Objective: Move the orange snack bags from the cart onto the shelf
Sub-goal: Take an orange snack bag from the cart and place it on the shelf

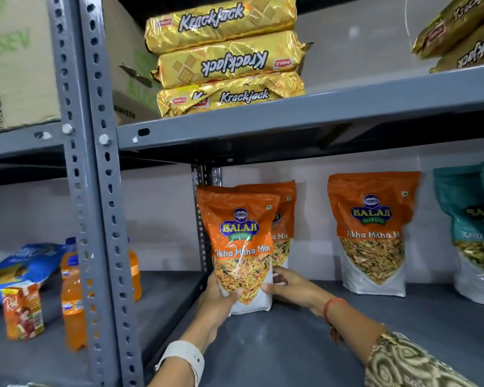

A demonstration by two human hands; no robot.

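Observation:
An orange snack bag [242, 247] stands upright on the grey lower shelf [305, 344], near its left post. My left hand [221, 300] grips its lower left edge and my right hand [289, 289] holds its lower right side. A second orange bag [284, 216] stands right behind it, mostly hidden. A third orange bag [370, 233] stands alone further right against the back wall. The cart is out of view.
Teal snack bags [472, 233] stand at the far right. Gold biscuit packs [224, 57] are stacked on the upper shelf [305, 118]. Perforated grey posts [101, 191] divide the bays. Orange drink bottles [73, 297], a juice carton [23, 311] and blue packs [25, 266] fill the left bay.

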